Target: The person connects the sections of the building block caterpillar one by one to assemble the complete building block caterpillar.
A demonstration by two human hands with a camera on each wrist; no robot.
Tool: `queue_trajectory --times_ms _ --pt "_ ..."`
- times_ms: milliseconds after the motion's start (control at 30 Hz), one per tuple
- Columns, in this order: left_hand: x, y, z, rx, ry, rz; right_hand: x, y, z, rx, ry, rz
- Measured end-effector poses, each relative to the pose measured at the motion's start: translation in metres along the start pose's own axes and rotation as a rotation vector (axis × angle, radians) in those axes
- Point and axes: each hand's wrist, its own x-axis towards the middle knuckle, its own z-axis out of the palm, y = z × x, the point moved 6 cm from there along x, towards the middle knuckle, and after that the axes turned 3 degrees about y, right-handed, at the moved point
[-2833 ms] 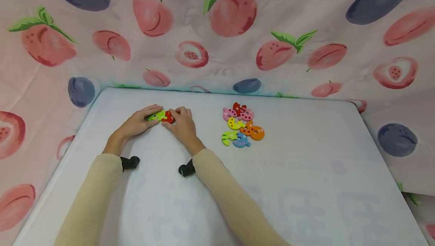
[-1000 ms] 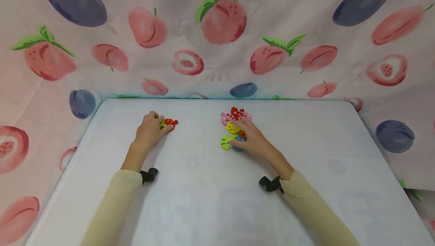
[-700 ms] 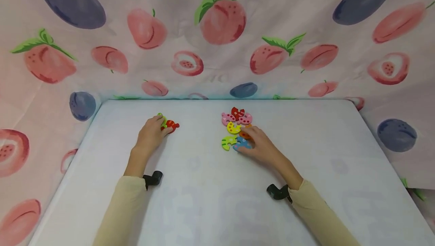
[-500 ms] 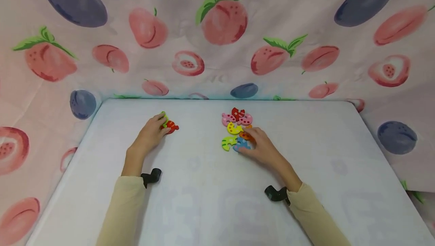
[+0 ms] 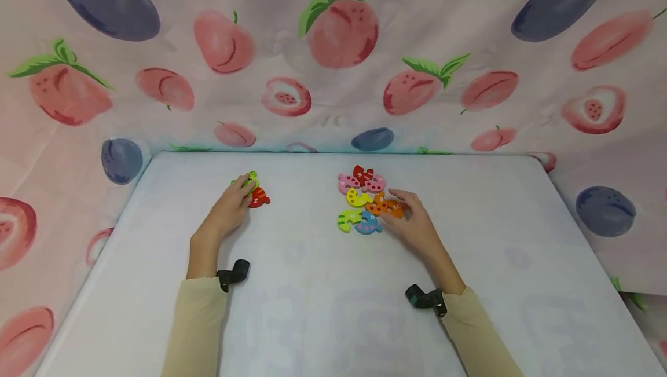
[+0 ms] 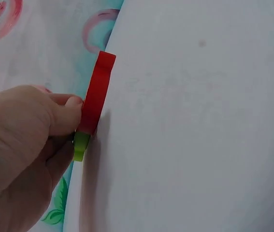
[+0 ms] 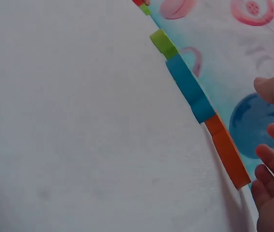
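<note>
At the left of the head view, my left hand point(image 5: 224, 210) holds a green puzzle piece point(image 5: 252, 178) with an eye on it. A red striped puzzle piece point(image 5: 257, 198) marked 2 adjoins it. In the left wrist view, the thumb lies against the red piece's edge point(image 6: 97, 92). My right hand point(image 5: 417, 227) hovers by the right side of a cluster, fingers spread and holding nothing. Nearest to it are an orange piece point(image 5: 395, 209) and a spotted orange piece point(image 5: 376, 205) marked 3. The right wrist view shows the fingers apart from an orange piece's edge point(image 7: 228, 153).
The cluster also has a blue piece point(image 5: 369, 225), a green striped piece point(image 5: 349, 220), a yellow piece point(image 5: 356, 197), two pink pieces point(image 5: 375, 183) and a red piece point(image 5: 363, 175). They lie on a white table point(image 5: 312, 284) before a fruit-print cloth point(image 5: 333, 99).
My right hand has left the green and red pieces and moved right to the cluster, lately shifting off the blue piece. The left hand has turned the green and red pieces.
</note>
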Motion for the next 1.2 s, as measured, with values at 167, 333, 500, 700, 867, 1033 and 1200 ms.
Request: queue_trajectory --times_ms 167,333,500,700,867,1033,1200 --pt "-0.003 -0.002 0.003 -0.034 0.01 0.001 -0.001 0.011 -0.004 0.041 0.005 0.044" --pt "-0.004 -0.008 0.005 -0.069 0.027 -0.009 -0.003 0.017 -0.001 0.052 -0.016 0.059" --pt "-0.005 -0.016 0.007 -0.107 0.043 -0.006 -0.003 0.017 0.001 0.022 -0.024 0.012" --pt "-0.005 -0.025 0.008 -0.146 0.071 0.003 -0.001 0.014 0.003 -0.033 -0.023 -0.028" --pt "-0.005 -0.028 0.007 -0.151 0.096 0.017 0.005 0.01 0.007 -0.043 -0.022 -0.044" --pt "-0.004 -0.028 0.008 -0.153 0.096 0.025 0.008 0.007 0.012 -0.083 -0.025 -0.074" --pt "-0.004 -0.027 0.008 -0.153 0.089 0.02 0.009 0.005 0.014 -0.154 -0.015 -0.107"
